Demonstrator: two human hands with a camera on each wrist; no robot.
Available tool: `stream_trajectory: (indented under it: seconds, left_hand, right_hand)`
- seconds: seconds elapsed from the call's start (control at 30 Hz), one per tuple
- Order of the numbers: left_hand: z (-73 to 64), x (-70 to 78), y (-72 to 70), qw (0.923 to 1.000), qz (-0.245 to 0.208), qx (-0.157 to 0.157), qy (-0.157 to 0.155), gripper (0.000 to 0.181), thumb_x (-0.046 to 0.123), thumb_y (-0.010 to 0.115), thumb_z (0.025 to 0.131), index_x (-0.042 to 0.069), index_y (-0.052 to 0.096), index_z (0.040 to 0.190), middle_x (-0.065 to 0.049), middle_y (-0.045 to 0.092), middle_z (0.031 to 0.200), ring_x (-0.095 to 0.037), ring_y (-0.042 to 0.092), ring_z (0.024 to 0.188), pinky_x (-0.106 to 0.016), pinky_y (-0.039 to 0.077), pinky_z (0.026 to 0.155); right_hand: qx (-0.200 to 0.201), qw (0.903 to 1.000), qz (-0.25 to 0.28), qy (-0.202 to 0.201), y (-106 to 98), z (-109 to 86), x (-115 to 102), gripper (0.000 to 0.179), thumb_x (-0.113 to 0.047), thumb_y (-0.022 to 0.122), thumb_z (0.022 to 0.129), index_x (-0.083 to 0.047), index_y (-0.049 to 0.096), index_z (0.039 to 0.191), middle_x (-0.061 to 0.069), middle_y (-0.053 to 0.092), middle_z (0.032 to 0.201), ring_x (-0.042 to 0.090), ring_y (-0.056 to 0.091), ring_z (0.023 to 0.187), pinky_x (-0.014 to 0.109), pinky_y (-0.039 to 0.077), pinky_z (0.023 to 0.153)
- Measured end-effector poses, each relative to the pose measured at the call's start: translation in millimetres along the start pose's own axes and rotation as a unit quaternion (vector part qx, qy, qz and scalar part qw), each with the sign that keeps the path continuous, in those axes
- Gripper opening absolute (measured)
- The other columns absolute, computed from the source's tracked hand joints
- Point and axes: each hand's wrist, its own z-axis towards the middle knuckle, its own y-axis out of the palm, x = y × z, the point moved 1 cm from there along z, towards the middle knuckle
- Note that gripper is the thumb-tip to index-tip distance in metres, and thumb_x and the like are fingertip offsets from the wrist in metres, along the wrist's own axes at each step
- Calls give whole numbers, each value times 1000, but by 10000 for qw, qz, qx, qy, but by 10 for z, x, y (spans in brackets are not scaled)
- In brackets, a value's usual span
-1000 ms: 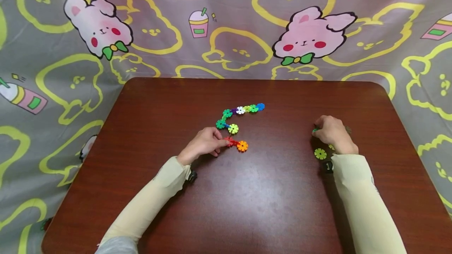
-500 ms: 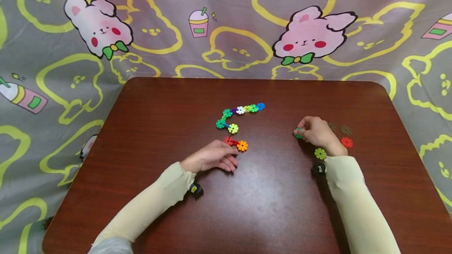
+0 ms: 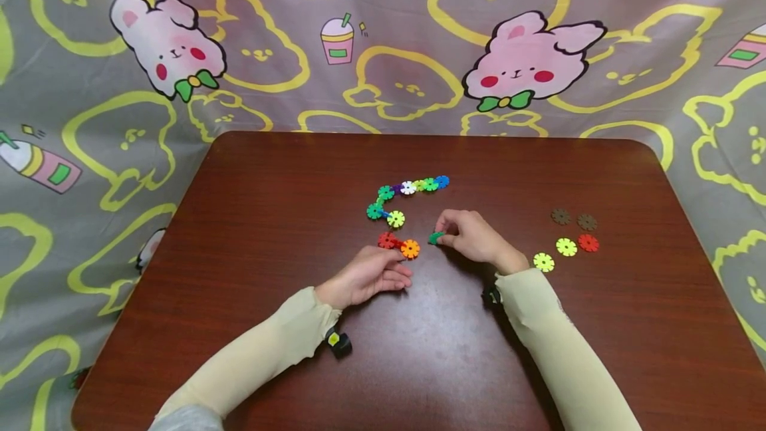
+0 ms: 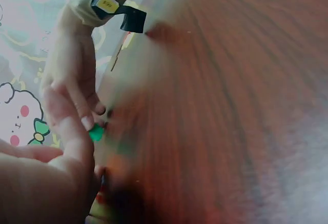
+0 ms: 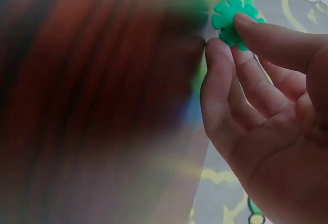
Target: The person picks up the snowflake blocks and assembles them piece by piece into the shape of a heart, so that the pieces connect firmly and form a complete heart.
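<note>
My right hand (image 3: 475, 238) pinches a green notched snowflake disc (image 5: 225, 24) between thumb and fingers, low over the table's middle. Just left of it lies an orange snowflake disc (image 3: 410, 249), joined to red discs (image 3: 387, 240) in a short chain. My left hand (image 3: 364, 276) is at the near side of that chain, thumb tip right at the orange disc and the other fingers loosely extended. Behind it a longer curved chain of snowflake discs (image 3: 408, 187) lies flat, blue at its far right end and yellow-green (image 3: 395, 219) at its near end.
On the right lie loose snowflake discs: two brown ones (image 3: 587, 222), a red disc (image 3: 589, 243) and two yellow-green ones (image 3: 566, 247). The brown wooden table (image 3: 287, 178) is backed by a patterned cloth (image 3: 407, 32) with cartoon animals.
My right hand has carried the green disc leftward from the loose discs to near the orange one. My left hand has let go of the red disc and moved slightly right and nearer.
</note>
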Motion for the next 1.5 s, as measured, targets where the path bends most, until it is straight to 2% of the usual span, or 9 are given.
stream_trajectory:
  seconds: [0.17,0.4,0.63,0.8,1.13,1.5]
  left_hand:
    - [22,-65,0,9992,-273,202,227,32,11,47,99,-7,49,125,-4,67,73,-12,68,64,-21,57,63]
    - [66,-98,-10,9982,-323,421,276,31,13,50,99,-7,53,123,-4,68,75,-11,69,65,-20,57,63]
    - [128,-105,-6,9981,-164,445,381,31,9,49,99,-11,55,121,-3,66,74,-10,67,63,-19,55,60]
    - [140,-87,13,9972,-264,567,412,31,9,50,99,-12,55,121,-2,67,71,-9,67,61,-18,55,59]
    - [159,-70,37,9953,-448,699,501,32,8,54,96,-10,55,122,-2,68,72,-10,68,63,-18,55,59]
    - [177,-33,32,9932,-643,768,601,29,4,54,95,-13,57,119,-4,69,72,-9,68,65,-18,55,62]
  right_hand:
    - [-94,9999,54,-39,90,46,-83,8,-8,71,86,-10,64,86,1,70,82,12,63,76,32,51,76]
    - [-256,9996,107,-6,135,72,-144,7,-9,70,87,-11,64,86,1,70,84,13,63,79,35,52,78]
    - [-310,9991,212,-181,154,70,-152,8,-6,71,86,-11,64,84,0,71,82,11,64,78,32,52,76]
    - [-298,9988,271,-266,143,71,-163,8,-6,71,85,-11,64,84,1,71,83,12,64,79,31,51,76]
    - [-224,9977,608,-179,113,77,-141,6,-5,71,86,-7,64,87,4,71,87,14,65,82,30,52,75]
    - [-106,9974,696,-122,131,103,-140,8,-6,72,85,-10,65,84,2,70,82,13,61,70,27,52,65]
